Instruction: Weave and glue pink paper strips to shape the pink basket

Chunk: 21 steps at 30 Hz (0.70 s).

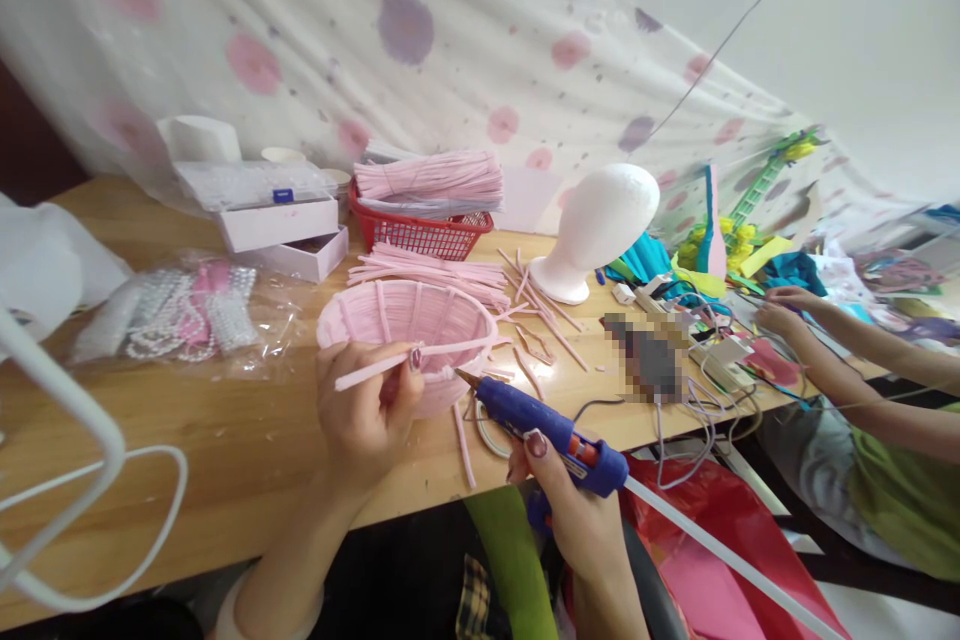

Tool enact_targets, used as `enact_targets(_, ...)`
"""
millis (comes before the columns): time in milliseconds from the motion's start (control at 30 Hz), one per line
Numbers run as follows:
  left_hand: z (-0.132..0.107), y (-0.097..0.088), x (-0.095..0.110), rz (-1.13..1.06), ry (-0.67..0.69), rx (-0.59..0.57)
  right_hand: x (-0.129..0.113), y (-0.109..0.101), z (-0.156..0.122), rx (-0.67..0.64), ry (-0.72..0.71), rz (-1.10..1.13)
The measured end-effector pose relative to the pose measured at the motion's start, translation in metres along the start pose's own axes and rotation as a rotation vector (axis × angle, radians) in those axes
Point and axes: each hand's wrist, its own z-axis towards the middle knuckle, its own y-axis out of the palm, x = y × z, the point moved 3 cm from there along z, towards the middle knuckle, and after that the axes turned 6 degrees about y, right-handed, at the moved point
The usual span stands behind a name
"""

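A pink basket (pixel 405 312) built from fuzzy pipe cleaners stands tilted at the table's front. My left hand (pixel 367 410) is closed at its near side, pinching a pink pipe cleaner (pixel 369 372) that runs along the basket's rim. Whether those fingers also grip the basket wall I cannot tell. In my right hand (pixel 574 500) is a blue hot glue gun (pixel 540 420), its fingers wrapped round the handle. The brass nozzle points left, close to the basket's outer wall. A long white glue stick (pixel 720 545) sticks out of its back end.
Loose pink pipe cleaners (pixel 427 270) lie behind the basket, before a red plastic basket (pixel 420 232) of bundles. A white foam head (pixel 600 230) stands to the right. Bagged beads (pixel 195 310) and white boxes (pixel 281 220) are left. Another person's hands (pixel 787 315) work among cables at right.
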Motion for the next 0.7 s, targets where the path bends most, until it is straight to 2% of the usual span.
enact_targets(367, 0.0, 0.0, 0.0, 0.008, 0.015, 0.008, -0.01, -0.006, -0.003, 0.187, 0.168, -0.039)
enact_targets(700, 0.0, 0.001, 0.001, 0.009, 0.022, 0.004, -0.012, -0.006, 0.002, 0.204, 0.186, -0.103)
